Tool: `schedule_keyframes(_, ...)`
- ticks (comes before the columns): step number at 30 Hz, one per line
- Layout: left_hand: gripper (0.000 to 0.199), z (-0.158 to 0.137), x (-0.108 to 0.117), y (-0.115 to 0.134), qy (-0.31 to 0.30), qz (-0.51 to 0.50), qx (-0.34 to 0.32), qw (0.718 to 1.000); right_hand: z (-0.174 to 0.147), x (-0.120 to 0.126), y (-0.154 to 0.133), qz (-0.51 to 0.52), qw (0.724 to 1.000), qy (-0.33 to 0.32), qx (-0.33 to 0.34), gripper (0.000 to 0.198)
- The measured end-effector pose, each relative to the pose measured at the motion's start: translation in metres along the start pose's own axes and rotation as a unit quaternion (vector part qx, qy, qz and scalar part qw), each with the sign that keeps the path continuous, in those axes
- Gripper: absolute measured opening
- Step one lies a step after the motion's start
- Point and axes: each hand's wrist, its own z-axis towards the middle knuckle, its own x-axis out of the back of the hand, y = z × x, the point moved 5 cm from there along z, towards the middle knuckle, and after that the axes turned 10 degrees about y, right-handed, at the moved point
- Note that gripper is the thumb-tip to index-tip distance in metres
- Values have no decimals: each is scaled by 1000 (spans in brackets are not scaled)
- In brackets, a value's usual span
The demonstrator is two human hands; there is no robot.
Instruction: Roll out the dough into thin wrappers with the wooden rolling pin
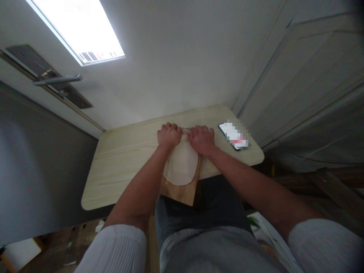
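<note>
My left hand lies at the far end of a pale, flat oval sheet, which looks like flattened dough. Beside it, my right hand is at the same end, a small gap between the two. Both hands have their fingers curled downward, and whatever is under them is hidden. In the gap shows a short light-brown piece with a thin metal arc at its far side. Under the sheet is a brown wooden board, whose near end juts over the table's front edge toward my lap.
The light wooden table has rounded corners and stands against a white door with a lever handle. A phone with a lit screen lies on the right. Below right is a white container, partly hidden by my arm.
</note>
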Motion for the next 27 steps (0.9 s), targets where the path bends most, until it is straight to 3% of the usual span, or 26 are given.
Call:
schedule_keyframes(14,46,-27,11,6,49,5,-16,999,-26,10,0,38,999,-12,14,52)
schedule_keyframes(27,45,-3,3,3,41,0,-26,999,-6,2,4,73,997,-29,13,54)
